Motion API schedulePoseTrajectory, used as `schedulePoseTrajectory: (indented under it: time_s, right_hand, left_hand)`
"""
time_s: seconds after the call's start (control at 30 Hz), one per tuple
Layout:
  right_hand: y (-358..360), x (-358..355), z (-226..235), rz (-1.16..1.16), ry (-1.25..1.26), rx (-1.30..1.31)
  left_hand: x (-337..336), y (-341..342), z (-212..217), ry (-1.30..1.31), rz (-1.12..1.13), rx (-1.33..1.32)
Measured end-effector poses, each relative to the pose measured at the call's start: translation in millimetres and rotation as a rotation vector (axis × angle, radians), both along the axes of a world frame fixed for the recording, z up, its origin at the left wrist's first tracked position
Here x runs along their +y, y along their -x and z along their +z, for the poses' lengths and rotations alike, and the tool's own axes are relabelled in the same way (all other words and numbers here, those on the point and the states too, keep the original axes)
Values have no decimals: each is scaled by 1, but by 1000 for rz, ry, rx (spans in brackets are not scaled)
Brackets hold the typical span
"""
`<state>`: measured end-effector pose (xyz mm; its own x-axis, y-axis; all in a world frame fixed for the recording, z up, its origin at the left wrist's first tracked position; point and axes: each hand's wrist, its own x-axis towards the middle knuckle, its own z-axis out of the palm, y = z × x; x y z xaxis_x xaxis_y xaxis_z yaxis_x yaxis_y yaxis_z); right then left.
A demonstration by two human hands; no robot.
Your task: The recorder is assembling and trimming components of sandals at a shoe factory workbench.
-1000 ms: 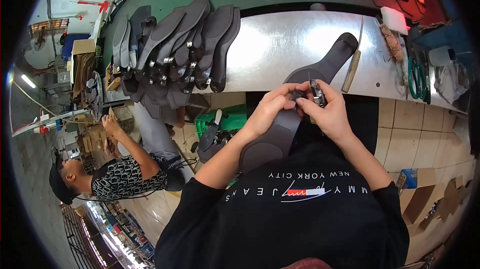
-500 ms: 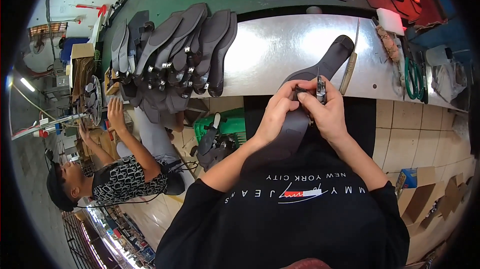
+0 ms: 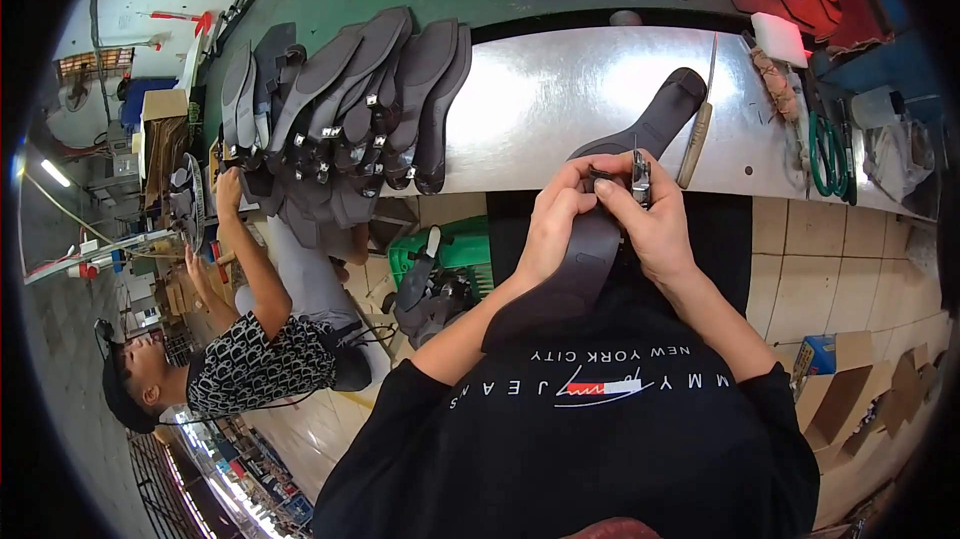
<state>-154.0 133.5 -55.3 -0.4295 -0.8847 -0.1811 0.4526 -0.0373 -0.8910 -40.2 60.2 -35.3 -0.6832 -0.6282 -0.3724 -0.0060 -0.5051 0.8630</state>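
Low over the near table edge, my left hand [image 3: 555, 229] is closed on a small dark strap [image 3: 600, 175] of a sandal, with the thumb bent inward. Fingers of my right hand [image 3: 660, 234] grip a small shiny metal tool [image 3: 641, 179] with a thin upright tip; its exact kind is unclear. Both hands meet at the strap. A dark grey sandal sole [image 3: 575, 279] runs below them toward my shirt. Beyond my fingers, a dark sole section [image 3: 655, 124] with a black end rests on the table; my hands hide whether the two are one piece.
A wooden-handled awl [image 3: 697, 144] lies right of the sole on the metal table [image 3: 530, 99]. Many dark sandals [image 3: 340, 109] are piled at left. Green-handled scissors [image 3: 826, 154] are at right. A green crate [image 3: 460, 254] stands below; a co-worker [image 3: 260, 359] sits left.
My hands stay almost in place, with slight finger shifts at the strap. The co-worker's nearer hand has moved up to the sandal pile, while the other hand has dropped lower.
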Motion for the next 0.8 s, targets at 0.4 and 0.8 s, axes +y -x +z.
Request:
schedulePoseTrajectory:
  time_s: [0.4, 0.8]
  right_hand:
    - [5, -7, 2, -6, -22, -70]
    - [55, 17, 41, -53, 98, 81]
  left_hand:
    - [4, 9, 0, 89, 69, 29]
    - [-144, -51, 104, 827, 631, -28]
